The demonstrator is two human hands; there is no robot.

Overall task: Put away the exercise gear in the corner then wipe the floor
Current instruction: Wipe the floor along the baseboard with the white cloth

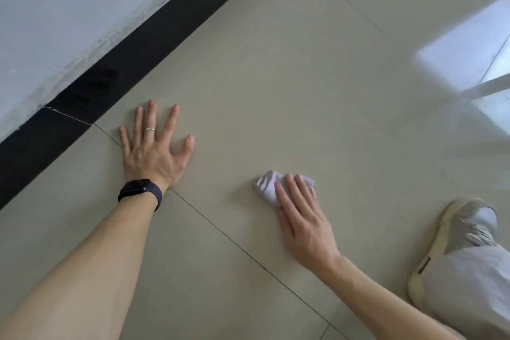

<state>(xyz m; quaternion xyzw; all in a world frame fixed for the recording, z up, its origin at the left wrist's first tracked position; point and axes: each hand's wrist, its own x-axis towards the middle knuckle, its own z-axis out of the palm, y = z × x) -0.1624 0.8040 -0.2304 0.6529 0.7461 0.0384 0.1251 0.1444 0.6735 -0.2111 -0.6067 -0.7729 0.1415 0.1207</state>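
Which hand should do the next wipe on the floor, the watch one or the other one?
The right hand, probably. It presses the crumpled cloth onto the floor, ready to slide. The left hand, with the watch, lies flat and spread, holding nothing, likely as a prop.

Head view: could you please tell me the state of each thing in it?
floor: glossy tile, reflecting light.
cloth: crumpled, lying on the floor.
left hand: flat on the floor, fingers spread.
right hand: straight fingers pressing the cloth.
watch: strapped on the left wrist.
shoe: worn on a foot.
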